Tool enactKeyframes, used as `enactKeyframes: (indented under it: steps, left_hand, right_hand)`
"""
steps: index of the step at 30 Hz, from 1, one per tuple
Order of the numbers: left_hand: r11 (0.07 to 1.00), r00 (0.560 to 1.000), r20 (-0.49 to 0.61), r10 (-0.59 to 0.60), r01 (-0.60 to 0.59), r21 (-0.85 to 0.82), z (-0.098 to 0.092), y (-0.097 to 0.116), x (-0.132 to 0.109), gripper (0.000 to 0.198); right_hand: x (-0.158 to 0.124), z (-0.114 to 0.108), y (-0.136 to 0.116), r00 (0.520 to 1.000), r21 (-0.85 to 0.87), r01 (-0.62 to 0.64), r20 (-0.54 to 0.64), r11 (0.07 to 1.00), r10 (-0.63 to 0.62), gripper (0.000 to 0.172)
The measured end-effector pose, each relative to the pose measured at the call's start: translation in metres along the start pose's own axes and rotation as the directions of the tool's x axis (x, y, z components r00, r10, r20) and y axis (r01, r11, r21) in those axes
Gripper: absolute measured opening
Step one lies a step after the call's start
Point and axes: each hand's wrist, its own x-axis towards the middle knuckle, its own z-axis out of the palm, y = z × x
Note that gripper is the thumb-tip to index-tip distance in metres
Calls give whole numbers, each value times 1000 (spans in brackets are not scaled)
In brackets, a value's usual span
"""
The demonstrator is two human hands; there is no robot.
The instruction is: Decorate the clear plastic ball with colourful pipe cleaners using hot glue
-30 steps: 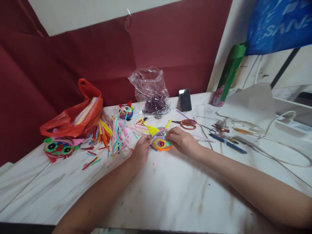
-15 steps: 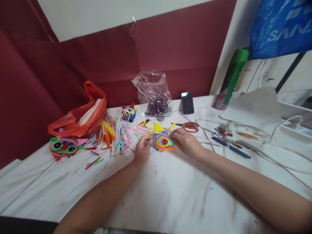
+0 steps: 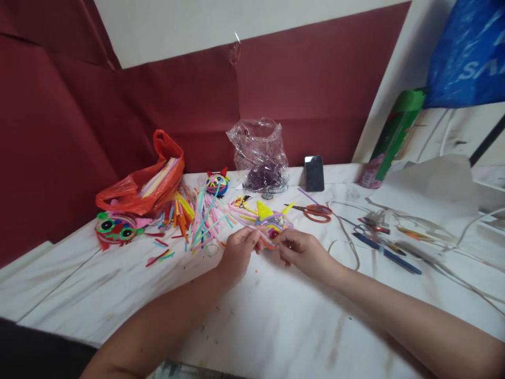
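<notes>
- In the head view, your marbled surface (image 3: 284,326) runs back beyond the horned figure (image 3: 265,211) to a dark red wall covering (image 3: 307,84).
- Your left hand (image 3: 239,252) and right hand (image 3: 302,250) are before the figure, fingers bent narrow; I cannot tell what they grip.
- Left of the figure, loose strips (image 3: 201,216) crowd in; right, scissors (image 3: 315,212).
- Your widest room lies this side of the figure, to the near edge.
</notes>
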Motion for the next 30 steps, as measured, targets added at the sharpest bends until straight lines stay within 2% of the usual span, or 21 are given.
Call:
enactKeyframes:
  steps: [2, 4, 6, 10, 14, 16, 18, 20, 23, 25, 27, 30]
  left_hand:
    - [996, 999, 30, -45, 47, -78, 0, 5, -2, 33]
    - [995, 994, 73, -78, 83, -58, 0, 10, -4, 32]
    - [993, 989, 111, -101, 94, 66, 0, 12, -6, 29]
    - [934, 978, 155, -136, 75, 348, 2, 16, -9, 26]
    - [895, 966, 224, -132, 19, 445, 0, 17, -9, 23]
    - [909, 932, 297, -210, 74, 410, -4, 14, -7, 24]
    - [931, 878, 367, -306, 195, 310, -6, 10, -4, 22]
    - [932, 855, 380, -354, 285, 226, -6, 6, -2, 24]
    - [943, 876, 348, -333, 303, 139, -1, 6, -4, 28]
    - [952, 898, 319, -304, 281, 119, 3, 8, -6, 32]
    - [957, 912, 292, -288, 262, 125, 6, 10, -9, 34]
    - [957, 918, 276, -286, 258, 133, 7, 7, -11, 34]
  right_hand:
    - [-2, 6, 0, 999, 38, -37, 34, 999, 36, 12]
    - [-3, 7, -2, 1000, -12, -3, -13, 1000, 3, 18]
    - [-2, 5, -5, 999, -36, 24, -45, 999, -26, 23]
    - [-2, 5, -10, 999, 49, 49, -15, 998, -48, 27]
    - [-2, 7, -9, 997, 24, 64, -55, 998, -62, 30]
    - [-1, 6, -8, 999, 101, 50, -4, 994, -50, 32]
    - [0, 4, -9, 996, 158, 55, 65, 986, -66, 33]
    - [-1, 3, -10, 994, 103, 90, 49, 991, -95, 32]
    - [-3, 6, -13, 989, -47, 107, -95, 993, -111, 30]
    - [-5, 9, -13, 984, -70, 84, -150, 994, -93, 32]
    - [-5, 10, -11, 990, -19, 48, -134, 999, -51, 38]
    - [-3, 9, -6, 997, 161, -35, -63, 986, 46, 50]
